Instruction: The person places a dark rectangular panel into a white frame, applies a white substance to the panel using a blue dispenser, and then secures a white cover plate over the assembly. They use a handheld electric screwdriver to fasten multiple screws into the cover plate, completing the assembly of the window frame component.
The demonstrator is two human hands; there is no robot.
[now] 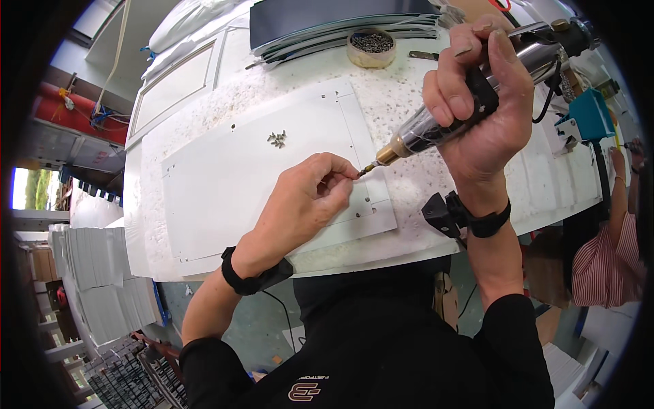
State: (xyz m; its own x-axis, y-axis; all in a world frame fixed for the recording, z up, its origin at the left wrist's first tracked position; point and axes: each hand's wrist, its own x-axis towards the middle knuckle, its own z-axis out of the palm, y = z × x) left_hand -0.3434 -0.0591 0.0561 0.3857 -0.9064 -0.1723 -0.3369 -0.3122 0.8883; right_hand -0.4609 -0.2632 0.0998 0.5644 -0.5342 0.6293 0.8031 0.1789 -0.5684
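Observation:
A white flat panel (pixel 225 194) lies on the table in front of me, with small holes and fittings along its edges. My right hand (pixel 494 112) is wrapped round a shiny power screwdriver (pixel 417 129), tilted down to the left. Its bit ends at the panel's right side, by the fingertips of my left hand (pixel 300 204). Thumb and forefinger of that hand are pinched round a small dark screw (pixel 361 174) at the bit's tip, mostly hidden by the fingers. A little heap of screws (pixel 277 139) rests on the panel beyond my left hand.
A round tub (pixel 371 60) of screws stands at the back, before a stack of dark-topped panels (pixel 340 20). The white table (pixel 422 198) is speckled. White sheets (pixel 102 273) are piled on the left. Another person's striped sleeve (pixel 606 266) shows at far right.

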